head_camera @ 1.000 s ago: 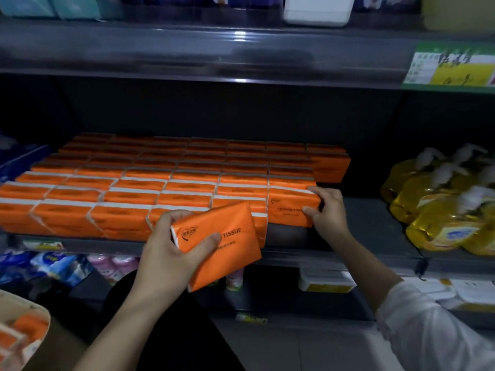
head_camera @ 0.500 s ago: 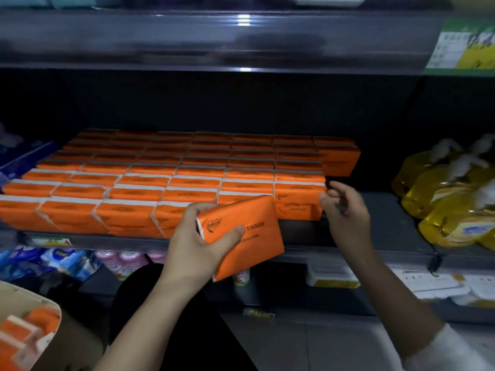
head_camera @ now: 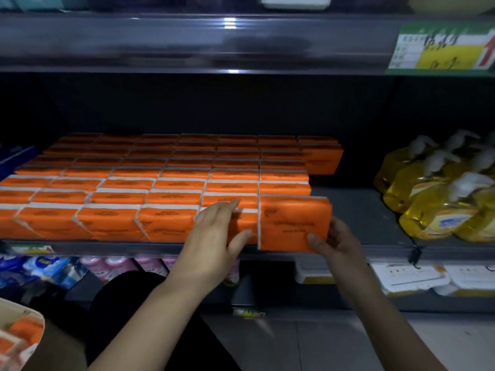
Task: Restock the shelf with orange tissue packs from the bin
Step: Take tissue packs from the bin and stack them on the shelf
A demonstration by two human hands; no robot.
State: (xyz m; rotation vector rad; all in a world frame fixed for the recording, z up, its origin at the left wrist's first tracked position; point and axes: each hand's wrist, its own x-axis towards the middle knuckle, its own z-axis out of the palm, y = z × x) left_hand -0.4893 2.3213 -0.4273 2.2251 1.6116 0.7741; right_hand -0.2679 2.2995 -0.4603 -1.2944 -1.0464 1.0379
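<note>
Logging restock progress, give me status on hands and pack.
Right hand gripping front pack at shelf edge. Left hand flat against neighbouring pack. Nothing blocking.

Orange tissue packs (head_camera: 171, 183) fill the shelf (head_camera: 359, 223) in tight rows, standing on edge, near to far. At the right end of the near row one pack (head_camera: 294, 223) stands upright at the shelf lip. Right hand (head_camera: 337, 243) grips its lower right corner, thumb on the front face. Left hand (head_camera: 214, 236) lies flat on the neighbouring pack (head_camera: 242, 223) just left, fingers over its top, thumb on its front. Yellow bottles (head_camera: 434, 199) sit on the shelf far right, apart from the packs. Bin (head_camera: 18, 336) with more orange packs shows at lower left.
</note>
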